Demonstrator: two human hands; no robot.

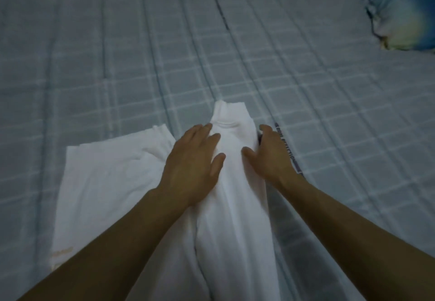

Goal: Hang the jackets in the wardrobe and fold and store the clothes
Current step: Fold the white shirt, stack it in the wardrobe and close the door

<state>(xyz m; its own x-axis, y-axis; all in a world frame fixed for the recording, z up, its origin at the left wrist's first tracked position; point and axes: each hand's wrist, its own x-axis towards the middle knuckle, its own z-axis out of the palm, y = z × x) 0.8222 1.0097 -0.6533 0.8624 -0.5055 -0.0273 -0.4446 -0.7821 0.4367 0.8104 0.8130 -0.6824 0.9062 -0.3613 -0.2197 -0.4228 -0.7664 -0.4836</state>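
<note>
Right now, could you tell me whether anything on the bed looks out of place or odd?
A yellowish stain marks the white garment near its lower left edge. A dark printed strip pokes out from under its right side, beside the right hand.

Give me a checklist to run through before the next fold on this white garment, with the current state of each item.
1. Left hand flat on the white garment, fingers straight: ok.
2. Right hand at the garment's right edge: ok; whether its fingers curl under the edge: cannot tell.
3. Garment lies smooth: not ok, a lengthwise crease runs down the middle toward the camera.
4. Left part of the garment spread flat on the checked bedcover: ok.
5. Printed strip beside the right hand is out of the fold's way: cannot tell.
6. Pillow well away from the work area: ok.
</note>
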